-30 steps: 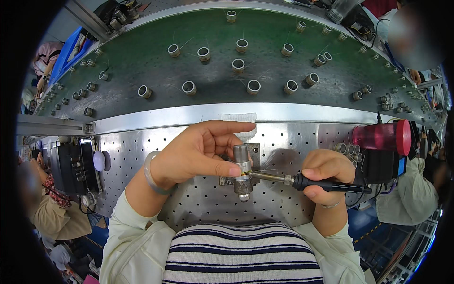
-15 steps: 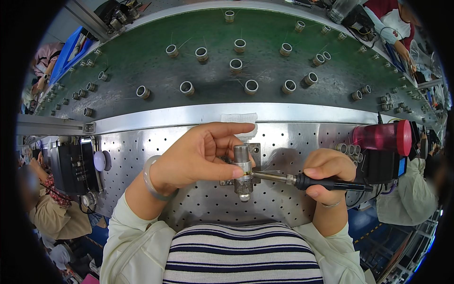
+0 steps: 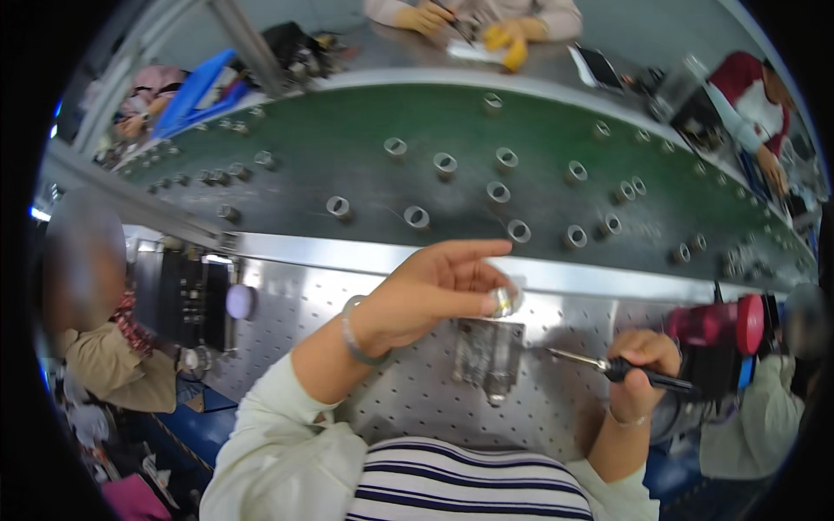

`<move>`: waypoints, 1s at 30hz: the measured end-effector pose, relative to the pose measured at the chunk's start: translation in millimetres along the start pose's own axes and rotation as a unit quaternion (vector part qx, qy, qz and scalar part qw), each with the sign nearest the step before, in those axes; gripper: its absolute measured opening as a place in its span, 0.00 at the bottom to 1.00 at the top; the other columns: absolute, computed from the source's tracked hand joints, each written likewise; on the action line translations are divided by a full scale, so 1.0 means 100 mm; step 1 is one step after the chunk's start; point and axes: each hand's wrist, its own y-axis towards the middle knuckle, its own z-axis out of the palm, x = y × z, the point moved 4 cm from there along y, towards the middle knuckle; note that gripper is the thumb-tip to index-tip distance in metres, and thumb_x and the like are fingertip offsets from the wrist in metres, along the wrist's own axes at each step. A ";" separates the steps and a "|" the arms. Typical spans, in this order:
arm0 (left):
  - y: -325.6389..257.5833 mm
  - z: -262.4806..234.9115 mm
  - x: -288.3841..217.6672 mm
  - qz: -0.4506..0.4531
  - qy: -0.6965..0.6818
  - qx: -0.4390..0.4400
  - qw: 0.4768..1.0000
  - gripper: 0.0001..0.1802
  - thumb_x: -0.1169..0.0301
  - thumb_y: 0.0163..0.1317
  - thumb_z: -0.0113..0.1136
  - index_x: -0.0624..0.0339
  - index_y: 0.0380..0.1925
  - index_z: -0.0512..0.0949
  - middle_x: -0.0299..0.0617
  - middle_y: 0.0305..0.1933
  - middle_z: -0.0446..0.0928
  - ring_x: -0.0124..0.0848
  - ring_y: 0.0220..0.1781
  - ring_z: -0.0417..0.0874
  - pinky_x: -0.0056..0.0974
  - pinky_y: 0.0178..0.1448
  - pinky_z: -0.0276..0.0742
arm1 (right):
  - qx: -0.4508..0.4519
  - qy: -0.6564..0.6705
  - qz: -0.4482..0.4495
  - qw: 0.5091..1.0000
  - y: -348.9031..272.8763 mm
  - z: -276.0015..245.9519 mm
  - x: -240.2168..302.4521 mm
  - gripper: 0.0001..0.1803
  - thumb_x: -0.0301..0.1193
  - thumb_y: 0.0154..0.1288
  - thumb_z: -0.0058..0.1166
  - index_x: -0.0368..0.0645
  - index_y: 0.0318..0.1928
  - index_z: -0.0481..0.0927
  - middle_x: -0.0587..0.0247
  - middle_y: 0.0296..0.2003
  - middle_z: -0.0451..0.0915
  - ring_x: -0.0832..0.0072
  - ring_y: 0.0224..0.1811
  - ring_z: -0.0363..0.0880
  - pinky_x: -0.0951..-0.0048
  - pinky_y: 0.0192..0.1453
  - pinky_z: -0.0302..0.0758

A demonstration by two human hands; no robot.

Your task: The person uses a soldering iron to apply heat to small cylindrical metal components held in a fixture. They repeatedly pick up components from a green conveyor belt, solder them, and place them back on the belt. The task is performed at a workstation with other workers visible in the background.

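Between the thumb and fingers of my left hand (image 3: 417,300) is a small silvery metal ring (image 3: 504,303) with a yellowish spot on its side. It is held above the far edge of a metal fixture (image 3: 486,354), apart from it; the fixture is blurred and has a rounded silvery tip at its near end. My right hand (image 3: 645,369) grips a soldering iron (image 3: 580,358) by its black handle. The iron's thin metal tip points left, short of the fixture and touching nothing.
Beyond the perforated metal bench (image 3: 287,304) runs a green conveyor belt (image 3: 321,165) carrying several metal rings. A black device (image 3: 178,295) with a purple round piece (image 3: 241,302) stands left; a red cup (image 3: 712,327) lies right. Across the belt, a person's hands (image 3: 508,39) work near a white sheet.
My left hand has lifted the ring off the fixture and away from me. The soldering iron has drawn back rightward from the ring. The whole view has shifted, showing more beyond the belt.
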 end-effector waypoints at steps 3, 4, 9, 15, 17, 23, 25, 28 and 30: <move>0.04 -0.34 -0.47 0.158 0.152 -0.129 0.967 0.30 0.84 0.56 0.61 0.64 0.61 0.68 0.45 0.48 0.79 0.28 0.48 0.80 0.31 0.53 0.77 | -0.025 -0.021 0.010 0.999 -0.06 -0.08 0.00 0.15 0.31 0.55 0.68 0.35 0.32 0.74 0.59 0.24 0.75 0.78 0.18 0.70 0.79 0.21 0.65; 0.01 -0.59 -0.63 0.220 0.212 -0.200 0.931 0.29 0.84 0.56 0.61 0.64 0.60 0.70 0.44 0.47 0.79 0.27 0.47 0.80 0.30 0.52 0.78 | -0.028 -0.021 0.008 0.999 -0.06 -0.10 0.00 0.15 0.31 0.56 0.67 0.35 0.32 0.74 0.59 0.24 0.75 0.78 0.18 0.70 0.80 0.21 0.66; -0.62 -1.88 -1.40 0.298 0.608 -0.498 0.543 0.15 0.75 0.49 0.68 0.61 0.40 0.83 0.44 0.39 0.78 0.34 0.39 0.80 0.35 0.45 0.78 | -0.023 0.004 0.026 0.999 -0.05 0.01 -0.04 0.15 0.30 0.55 0.67 0.35 0.33 0.75 0.59 0.24 0.76 0.78 0.18 0.72 0.81 0.22 0.68; -0.69 -2.10 -1.43 0.261 0.712 -0.485 0.437 0.20 0.70 0.47 0.71 0.59 0.43 0.81 0.45 0.46 0.78 0.43 0.47 0.78 0.40 0.52 0.73 | -0.028 0.005 0.065 0.998 -0.06 -0.05 -0.09 0.15 0.29 0.54 0.69 0.35 0.33 0.76 0.58 0.25 0.78 0.77 0.20 0.74 0.81 0.23 0.69; -0.52 -1.61 -1.38 0.305 0.710 -0.440 0.458 0.22 0.69 0.47 0.72 0.57 0.45 0.81 0.42 0.47 0.78 0.39 0.47 0.77 0.38 0.50 0.74 | -0.030 0.006 0.068 0.997 -0.05 -0.06 -0.10 0.14 0.29 0.54 0.69 0.35 0.33 0.76 0.58 0.25 0.78 0.78 0.20 0.74 0.81 0.24 0.69; 0.17 -1.20 -1.09 0.220 0.682 -0.360 0.598 0.20 0.66 0.49 0.71 0.59 0.43 0.80 0.46 0.44 0.77 0.44 0.49 0.77 0.42 0.52 0.73 | -0.035 0.019 0.085 0.996 -0.05 -0.01 -0.13 0.13 0.28 0.54 0.68 0.35 0.33 0.77 0.58 0.25 0.78 0.78 0.21 0.74 0.81 0.25 0.70; 0.31 -1.28 -1.07 0.177 0.687 -0.382 0.593 0.19 0.65 0.50 0.70 0.60 0.41 0.79 0.46 0.41 0.77 0.44 0.47 0.78 0.43 0.49 0.74 | -0.040 0.023 0.085 0.995 -0.04 -0.01 -0.12 0.13 0.28 0.54 0.68 0.35 0.33 0.77 0.57 0.26 0.79 0.77 0.21 0.75 0.81 0.25 0.70; 0.43 -1.50 -1.11 0.198 0.725 -0.373 0.544 0.15 0.63 0.51 0.69 0.61 0.33 0.77 0.47 0.36 0.78 0.45 0.41 0.79 0.45 0.44 0.75 | -0.039 0.025 0.094 0.995 -0.04 -0.01 -0.08 0.11 0.24 0.53 0.67 0.34 0.33 0.78 0.57 0.27 0.79 0.76 0.23 0.77 0.79 0.27 0.73; 0.30 -1.26 -1.16 0.252 0.697 -0.353 0.571 0.15 0.65 0.51 0.70 0.61 0.36 0.79 0.46 0.33 0.78 0.40 0.33 0.79 0.40 0.38 0.75 | -0.025 0.015 0.106 0.994 -0.04 -0.05 -0.05 0.09 0.21 0.52 0.66 0.33 0.34 0.80 0.57 0.28 0.80 0.76 0.26 0.78 0.78 0.30 0.73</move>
